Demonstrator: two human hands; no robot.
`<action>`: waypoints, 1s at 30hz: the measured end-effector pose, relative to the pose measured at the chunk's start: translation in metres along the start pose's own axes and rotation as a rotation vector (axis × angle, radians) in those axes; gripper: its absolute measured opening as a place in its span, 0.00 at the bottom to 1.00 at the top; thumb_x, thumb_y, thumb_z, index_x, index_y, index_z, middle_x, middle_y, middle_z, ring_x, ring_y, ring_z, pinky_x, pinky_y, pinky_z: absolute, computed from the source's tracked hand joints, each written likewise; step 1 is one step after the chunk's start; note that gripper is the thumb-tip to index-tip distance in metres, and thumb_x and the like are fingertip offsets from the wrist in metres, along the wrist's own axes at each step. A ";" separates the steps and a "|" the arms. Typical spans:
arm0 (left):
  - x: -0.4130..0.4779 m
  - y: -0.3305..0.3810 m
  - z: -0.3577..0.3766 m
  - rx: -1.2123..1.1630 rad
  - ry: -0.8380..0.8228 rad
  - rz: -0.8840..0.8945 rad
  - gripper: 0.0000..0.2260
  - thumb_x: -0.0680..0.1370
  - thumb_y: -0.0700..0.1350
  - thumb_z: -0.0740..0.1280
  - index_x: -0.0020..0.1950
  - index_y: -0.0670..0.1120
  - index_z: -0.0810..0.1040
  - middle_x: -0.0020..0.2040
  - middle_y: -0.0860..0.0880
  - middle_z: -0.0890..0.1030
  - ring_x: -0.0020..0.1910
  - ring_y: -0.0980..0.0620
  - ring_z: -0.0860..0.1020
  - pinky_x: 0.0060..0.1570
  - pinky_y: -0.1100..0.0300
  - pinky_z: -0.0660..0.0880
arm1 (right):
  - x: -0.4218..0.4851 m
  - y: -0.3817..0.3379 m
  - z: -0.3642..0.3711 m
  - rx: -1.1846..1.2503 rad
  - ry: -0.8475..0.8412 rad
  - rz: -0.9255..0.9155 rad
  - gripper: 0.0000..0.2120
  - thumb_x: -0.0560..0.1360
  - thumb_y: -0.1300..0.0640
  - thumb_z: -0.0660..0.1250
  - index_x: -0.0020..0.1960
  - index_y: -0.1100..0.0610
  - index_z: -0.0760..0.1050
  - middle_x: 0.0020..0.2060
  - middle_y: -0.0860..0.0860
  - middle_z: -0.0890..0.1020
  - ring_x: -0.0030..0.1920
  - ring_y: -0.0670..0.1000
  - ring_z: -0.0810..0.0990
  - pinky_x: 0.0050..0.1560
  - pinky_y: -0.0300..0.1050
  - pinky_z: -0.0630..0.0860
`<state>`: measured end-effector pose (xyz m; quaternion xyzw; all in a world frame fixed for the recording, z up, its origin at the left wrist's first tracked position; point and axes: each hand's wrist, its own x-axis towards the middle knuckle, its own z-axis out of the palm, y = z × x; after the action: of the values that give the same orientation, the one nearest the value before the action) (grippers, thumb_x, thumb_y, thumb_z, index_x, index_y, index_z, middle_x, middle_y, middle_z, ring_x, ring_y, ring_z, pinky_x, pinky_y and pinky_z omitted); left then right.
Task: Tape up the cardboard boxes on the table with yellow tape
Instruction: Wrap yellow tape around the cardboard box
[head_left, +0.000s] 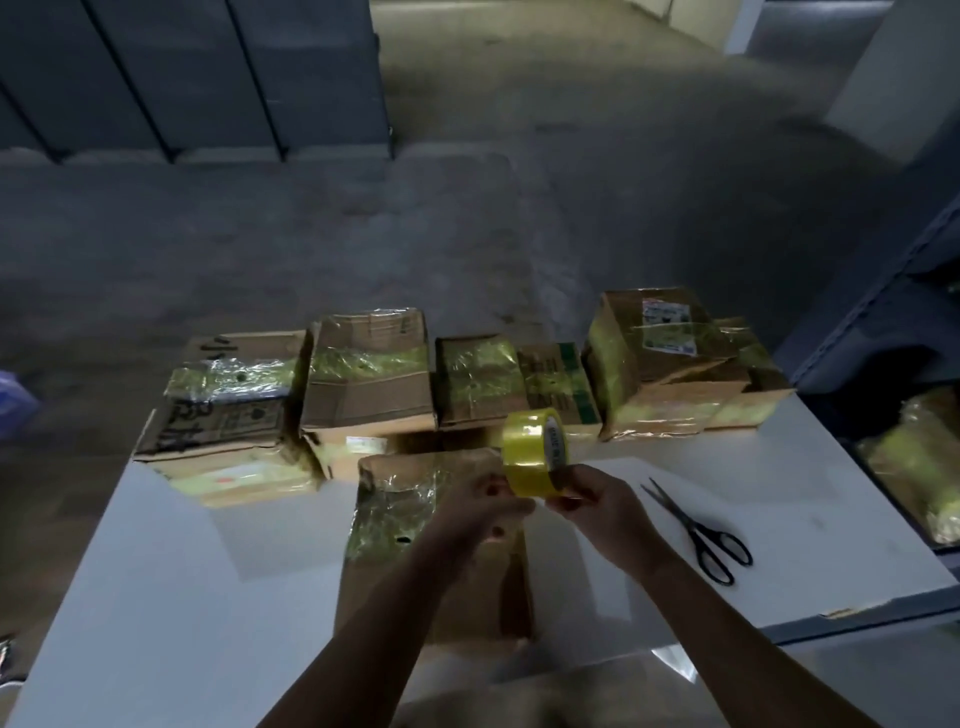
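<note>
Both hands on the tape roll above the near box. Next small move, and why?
Probably peel the free end and draw a strip down onto the near box. The right hand holds the yellow tape roll above it, the left hand pinches at its lower edge, no strip shows yet; scissors lie untouched beside.

Dim, murky view, soft all over.
The tabletop (156, 597) catches pale light, the floor (467, 208) behind sinks into grainy shadow, and the edges bend with wide-angle distortion.
</note>
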<state>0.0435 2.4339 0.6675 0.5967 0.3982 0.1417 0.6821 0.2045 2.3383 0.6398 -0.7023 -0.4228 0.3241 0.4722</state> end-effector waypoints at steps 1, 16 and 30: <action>-0.002 0.000 -0.008 -0.029 -0.015 0.003 0.15 0.67 0.44 0.74 0.53 0.48 0.80 0.44 0.51 0.83 0.40 0.54 0.79 0.33 0.63 0.69 | 0.001 -0.005 0.005 -0.047 0.002 -0.055 0.14 0.69 0.64 0.74 0.48 0.47 0.81 0.45 0.45 0.84 0.48 0.43 0.82 0.47 0.30 0.75; -0.021 -0.013 -0.088 -0.209 0.118 0.167 0.10 0.73 0.35 0.71 0.52 0.46 0.78 0.41 0.53 0.82 0.43 0.53 0.80 0.40 0.62 0.76 | 0.005 -0.056 0.069 -0.273 0.251 -0.311 0.08 0.77 0.62 0.65 0.55 0.54 0.74 0.54 0.49 0.74 0.49 0.43 0.77 0.42 0.28 0.74; -0.036 -0.001 -0.107 -0.280 -0.147 -0.006 0.30 0.71 0.68 0.60 0.63 0.49 0.76 0.56 0.44 0.83 0.53 0.47 0.82 0.46 0.54 0.76 | 0.015 -0.075 0.081 -0.129 -0.047 -0.153 0.24 0.72 0.41 0.62 0.53 0.62 0.73 0.41 0.60 0.80 0.43 0.57 0.81 0.39 0.53 0.78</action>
<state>-0.0561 2.4847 0.6827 0.5032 0.3255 0.1499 0.7864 0.1207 2.3982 0.6814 -0.6890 -0.5063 0.2757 0.4393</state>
